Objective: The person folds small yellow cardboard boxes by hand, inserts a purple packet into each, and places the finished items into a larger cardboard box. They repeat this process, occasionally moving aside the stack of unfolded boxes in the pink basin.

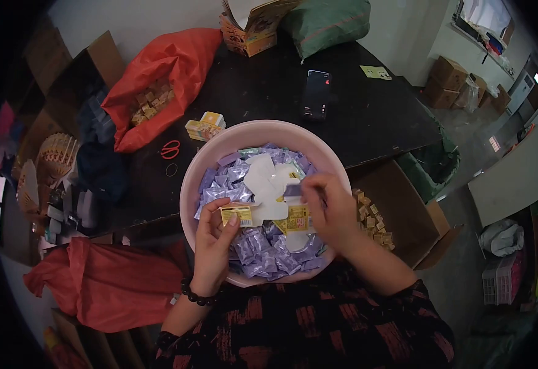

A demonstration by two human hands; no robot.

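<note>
My left hand (215, 237) pinches a small yellow-and-white carton (237, 216) between thumb and fingers, over the near left part of a pink tub (190, 203). At the right side of the tub, my right hand (329, 206) is closed, with a small purple packet (292, 190) at its fingertips; that hand is slightly blurred. Shiny purple packets (260, 249) fill the tub. On top of them lie white unfolded cartons (261, 177) and a yellow printed carton (297, 219), partly beside my right hand.
A red bag (180, 61) of small boxes, red scissors (170, 149), yellow cartons (205, 126) and a phone (317, 94) are on the black table (263, 86). A cardboard box (404, 209) holding small boxes stands right; a red sack (109, 283) lies left.
</note>
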